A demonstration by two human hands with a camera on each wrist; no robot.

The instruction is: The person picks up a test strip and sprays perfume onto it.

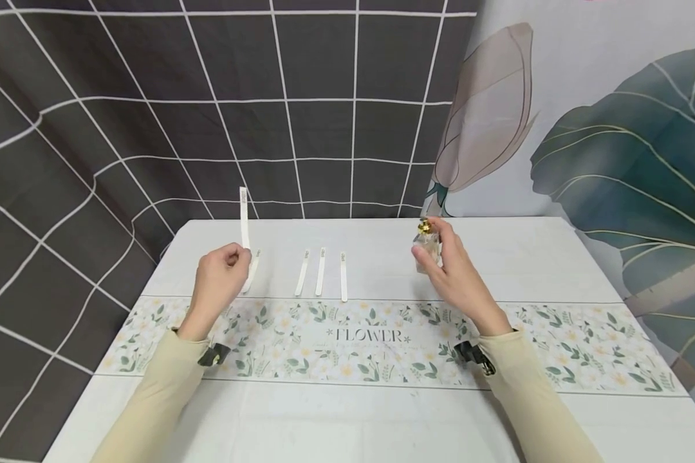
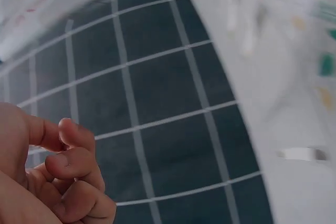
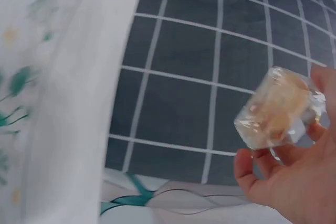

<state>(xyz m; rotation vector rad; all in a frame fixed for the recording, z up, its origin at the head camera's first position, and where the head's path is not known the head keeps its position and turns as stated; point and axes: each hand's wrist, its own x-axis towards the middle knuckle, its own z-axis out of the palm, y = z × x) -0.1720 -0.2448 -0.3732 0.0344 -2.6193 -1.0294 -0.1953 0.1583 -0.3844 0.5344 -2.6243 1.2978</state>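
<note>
My left hand (image 1: 220,280) is raised over the table's left part and pinches a white paper strip (image 1: 244,215) between thumb and forefinger. The strip stands upright, with small dark print at its top end. In the left wrist view the curled fingers (image 2: 79,169) show, while the strip is hidden. On the right, my right hand (image 1: 463,276) grips a clear glass perfume bottle (image 1: 426,245) with a gold top (image 1: 425,226). Seen from the right wrist, the bottle (image 3: 273,108) is tilted and looks pale amber inside, with fingers and thumb around it.
Several similar white strips lie on the white table (image 1: 382,257), one strip (image 1: 251,272) just beside my left hand and another strip (image 1: 343,276) near the middle. A floral band (image 1: 370,363) marked FLOWER crosses the table. Behind hangs a dark grid-patterned cloth (image 1: 318,128).
</note>
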